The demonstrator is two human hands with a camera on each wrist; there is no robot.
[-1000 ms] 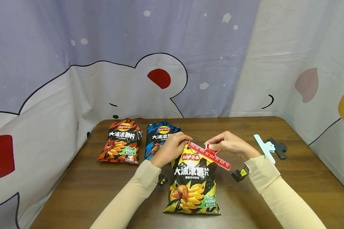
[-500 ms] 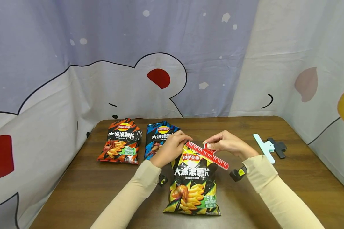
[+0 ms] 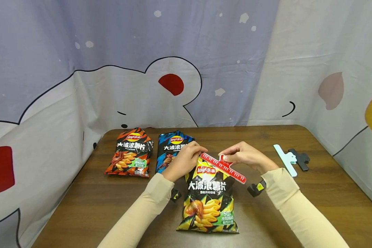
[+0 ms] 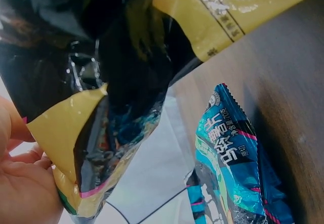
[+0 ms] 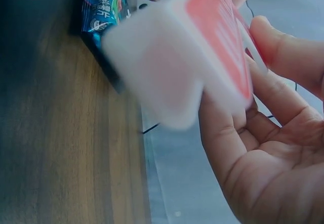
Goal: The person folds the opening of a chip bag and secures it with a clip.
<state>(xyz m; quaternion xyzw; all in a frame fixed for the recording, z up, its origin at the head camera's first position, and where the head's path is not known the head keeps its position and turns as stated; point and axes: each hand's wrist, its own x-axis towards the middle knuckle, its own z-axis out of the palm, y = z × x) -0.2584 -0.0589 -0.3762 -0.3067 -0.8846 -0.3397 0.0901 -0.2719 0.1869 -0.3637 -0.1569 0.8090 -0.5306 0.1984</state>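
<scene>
A black-and-yellow bag of chips [image 3: 207, 206] stands near the front of the table, its top edge pinched by my left hand [image 3: 186, 160]. In the left wrist view that hand [image 4: 28, 183] shows at the left, by a yellow corner of the bag [image 4: 61, 110]. My right hand [image 3: 249, 156] grips the handles of a red bag clip [image 3: 224, 167] between thumb and fingers. The clip slants across the bag's top, its left end right by my left fingertips. The right wrist view shows the clip [image 5: 217, 36] with its two long sides spread apart.
An orange chip bag [image 3: 131, 153] lies at the back left. Beside it is a blue chip bag [image 3: 164, 150], partly hidden by my left hand. At the right, a pale mint clip [image 3: 286, 160] lies against a black clip [image 3: 302, 160]. A curtain [image 3: 223, 69] hangs behind the table.
The red clip and my right hand have shifted slightly left, toward my left hand. My left hand and the black-and-yellow bag have hardly moved.
</scene>
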